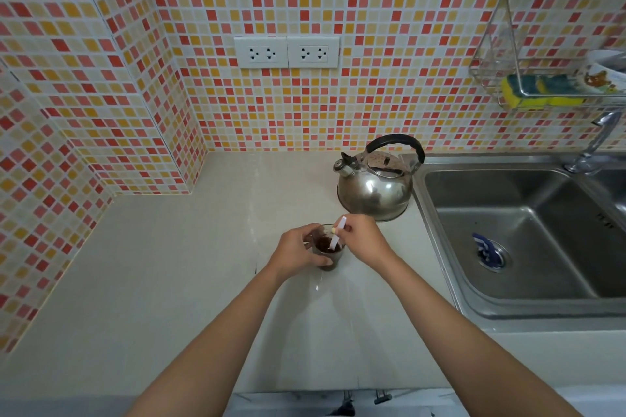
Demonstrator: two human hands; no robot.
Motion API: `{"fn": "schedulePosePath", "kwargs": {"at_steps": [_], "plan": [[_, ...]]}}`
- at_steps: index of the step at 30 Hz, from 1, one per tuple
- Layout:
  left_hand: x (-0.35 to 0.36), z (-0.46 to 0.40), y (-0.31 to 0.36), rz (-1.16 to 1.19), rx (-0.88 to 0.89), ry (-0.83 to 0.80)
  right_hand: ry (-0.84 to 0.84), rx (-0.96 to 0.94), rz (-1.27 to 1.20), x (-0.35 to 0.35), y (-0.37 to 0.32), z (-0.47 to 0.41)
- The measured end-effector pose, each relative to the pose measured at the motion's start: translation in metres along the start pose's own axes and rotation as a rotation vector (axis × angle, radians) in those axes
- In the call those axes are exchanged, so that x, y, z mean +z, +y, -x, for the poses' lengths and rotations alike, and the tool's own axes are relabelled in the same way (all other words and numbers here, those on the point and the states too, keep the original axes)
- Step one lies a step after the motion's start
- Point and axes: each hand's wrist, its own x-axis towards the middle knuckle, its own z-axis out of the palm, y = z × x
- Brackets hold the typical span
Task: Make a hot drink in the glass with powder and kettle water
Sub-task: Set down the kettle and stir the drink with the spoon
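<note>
the pale, smooth, glossy stone countertop (169,281) runs from a corner on the left to a recessed brushed stainless steel sink (528,247) on the right, where a blue item (482,245) lies by the round drain. the walls behind and to the left are clad in small square mosaic tiles (135,78) in red, pink, orange and cream, with two white double wall sockets (287,52) set side by side in the back wall. a chrome wire rack (508,54) hangs at upper right, holding a yellow and green sponge (538,91); a chrome tap (596,142) stands behind the sink. the rounded polished steel kettle (376,189) with a black arched handle sits on the countertop, just beside the sink's edge, spout facing left. near it, closer to the person, stands the small clear glass (328,249), upright and holding a dark brown content. the left hand (298,250) is curled around the glass's left side, fingers pressed to the wall. the right hand (364,239) pinches the top of a slim white plastic stirrer (337,235), which slants down into the glass. both forearms are bare.
</note>
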Motion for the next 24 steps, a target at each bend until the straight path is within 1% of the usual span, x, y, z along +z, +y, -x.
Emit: {"fn": "schedulePosePath", "kwargs": {"at_steps": [2,5,8,10,12,15,18,21,24], "plan": [[0.0,0.0,0.0,0.0,0.003,-0.007,-0.026,-0.041,-0.026,0.005,-0.005,0.002],[-0.001,0.001,0.001,-0.007,0.007,-0.006,-0.011,-0.081,0.015,0.001,-0.007,-0.001],[-0.001,0.0,0.002,-0.004,0.001,-0.008,0.027,-0.033,0.067,-0.005,-0.001,-0.003],[-0.001,0.0,0.002,-0.002,-0.002,-0.01,0.029,0.004,0.032,0.001,-0.002,-0.001],[-0.001,0.0,0.002,-0.01,0.003,-0.017,0.017,-0.019,-0.002,0.007,-0.007,0.001],[-0.001,0.0,0.003,-0.011,0.007,-0.02,0.025,-0.066,0.077,0.005,-0.012,0.0],[-0.002,-0.001,0.004,-0.006,0.002,-0.013,0.037,-0.035,0.161,0.002,-0.01,-0.003],[-0.002,-0.001,0.004,-0.026,0.002,-0.018,-0.024,-0.04,0.066,0.008,-0.013,0.0],[-0.002,-0.001,0.004,-0.037,0.004,-0.006,-0.011,-0.06,0.055,0.004,-0.011,-0.004]]}}
